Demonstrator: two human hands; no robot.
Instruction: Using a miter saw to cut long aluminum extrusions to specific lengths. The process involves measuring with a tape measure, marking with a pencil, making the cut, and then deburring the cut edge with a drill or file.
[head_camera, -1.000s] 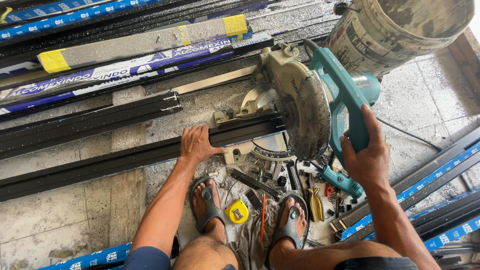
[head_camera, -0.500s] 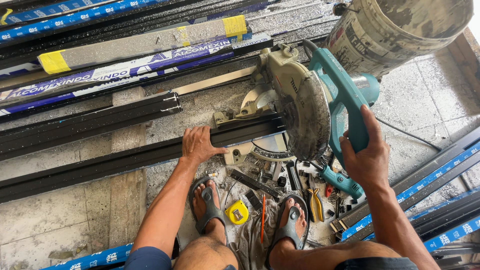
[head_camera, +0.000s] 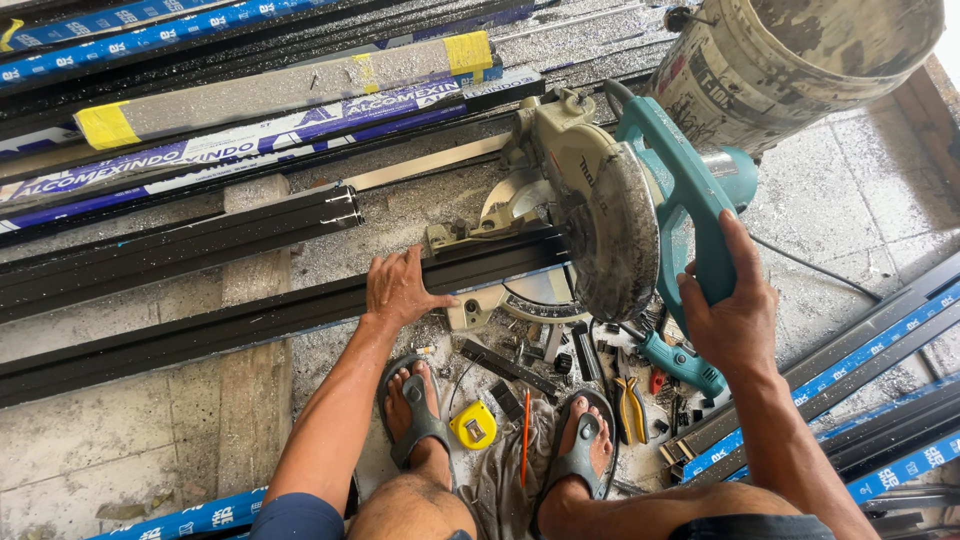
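Observation:
A teal mitre saw (head_camera: 610, 210) stands on the floor with its round blade guard raised. My right hand (head_camera: 735, 305) grips the saw's teal handle. A long black aluminium profile (head_camera: 230, 325) lies across the saw's base, running off to the left. My left hand (head_camera: 400, 290) presses flat on that profile just left of the blade. My two feet in grey sandals rest in front of the saw, with a yellow tape measure (head_camera: 473, 425) and a red pencil (head_camera: 525, 450) between them.
More black profiles (head_camera: 170, 245) and blue-wrapped bars (head_camera: 250, 130) lie behind the saw. A dirty bucket (head_camera: 800, 70) stands at the top right. Blue-wrapped profiles (head_camera: 850, 380) lie at the right. Yellow-handled pliers (head_camera: 630, 400), offcuts and metal shavings litter the floor by my feet.

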